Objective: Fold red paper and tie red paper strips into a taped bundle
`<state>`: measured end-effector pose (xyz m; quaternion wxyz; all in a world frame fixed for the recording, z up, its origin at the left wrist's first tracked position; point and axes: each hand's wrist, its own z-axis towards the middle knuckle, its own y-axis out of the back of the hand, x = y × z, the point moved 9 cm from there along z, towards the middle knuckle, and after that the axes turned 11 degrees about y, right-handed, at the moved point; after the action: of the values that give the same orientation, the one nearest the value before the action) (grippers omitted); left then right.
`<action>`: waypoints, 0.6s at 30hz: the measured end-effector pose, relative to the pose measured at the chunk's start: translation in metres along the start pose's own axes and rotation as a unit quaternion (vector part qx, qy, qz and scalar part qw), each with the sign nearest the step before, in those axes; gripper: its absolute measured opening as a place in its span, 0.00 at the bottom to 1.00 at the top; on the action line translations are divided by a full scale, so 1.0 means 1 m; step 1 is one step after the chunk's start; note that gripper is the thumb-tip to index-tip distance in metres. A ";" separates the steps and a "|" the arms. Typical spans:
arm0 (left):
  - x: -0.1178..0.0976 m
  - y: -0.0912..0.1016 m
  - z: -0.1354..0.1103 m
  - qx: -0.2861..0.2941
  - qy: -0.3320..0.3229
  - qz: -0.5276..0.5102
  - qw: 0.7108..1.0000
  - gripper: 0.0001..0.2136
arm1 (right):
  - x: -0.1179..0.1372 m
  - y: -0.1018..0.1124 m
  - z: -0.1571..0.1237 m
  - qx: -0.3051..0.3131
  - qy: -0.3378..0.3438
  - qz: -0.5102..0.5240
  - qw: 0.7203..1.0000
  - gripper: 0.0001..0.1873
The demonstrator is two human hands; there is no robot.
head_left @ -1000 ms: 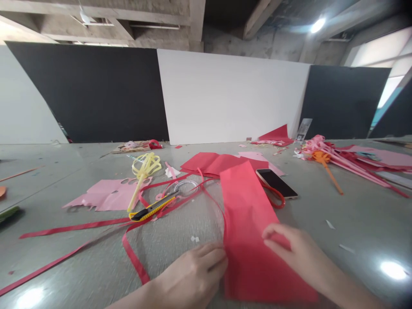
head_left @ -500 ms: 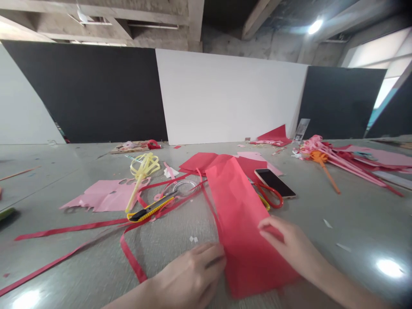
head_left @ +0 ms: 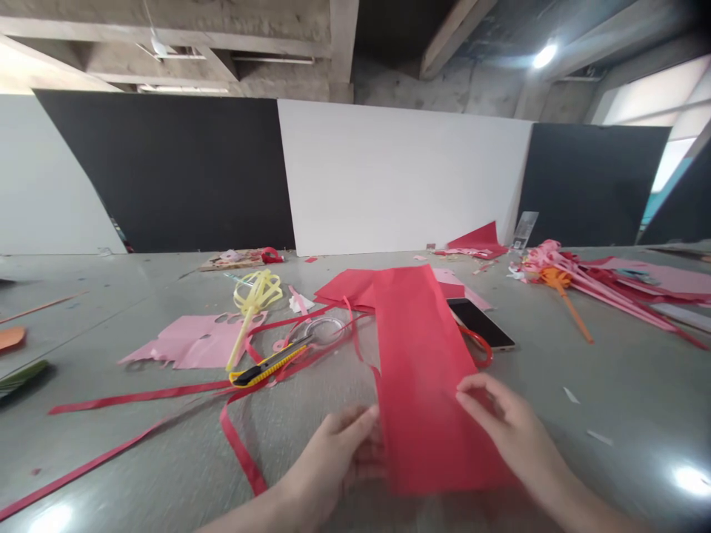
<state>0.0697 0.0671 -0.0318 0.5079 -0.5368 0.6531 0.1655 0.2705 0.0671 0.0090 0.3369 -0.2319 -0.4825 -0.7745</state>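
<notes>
Our left hand has turned thumb-up, partly open at the left edge of the long red rectangular sheet, which has swung straighter between our hands, so its sides lie squarer to us; our right hand curls thumb to finger at its right edge, and we cannot tell whether either grips. Thin flat red strips crowd the left; the smooth grey surface is more open rightward, past the black rectangular phone

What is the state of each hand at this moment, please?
Left hand: partly open, at the left edge of the red paper sheet.
Right hand: thumb and forefinger pinching the sheet's right edge.
</notes>
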 end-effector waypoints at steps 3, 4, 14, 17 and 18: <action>-0.004 -0.002 -0.006 -0.011 0.004 -0.065 0.998 0.14 | 0.013 -0.004 -0.011 -0.026 0.023 -0.010 0.999 0.12; -0.007 -0.002 -0.008 -0.019 -0.003 -0.057 0.998 0.14 | 0.017 -0.007 -0.014 -0.026 0.038 -0.010 0.999 0.12; -0.043 0.019 -0.015 -0.192 -0.109 0.348 0.911 0.11 | 0.106 0.020 -0.007 -0.093 0.305 -0.169 0.933 0.19; -0.056 0.010 -0.023 -0.192 -0.157 0.422 0.872 0.11 | 0.151 -0.016 0.000 0.109 0.415 -0.193 0.882 0.16; -0.060 0.007 -0.027 -0.193 -0.170 0.439 0.861 0.10 | 0.158 -0.027 0.005 0.158 0.413 -0.187 0.877 0.13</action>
<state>0.0447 0.0814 0.0276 0.3718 -0.2450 0.6796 0.5829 0.1458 0.0324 0.1030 0.3871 0.2602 -0.4499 -0.7616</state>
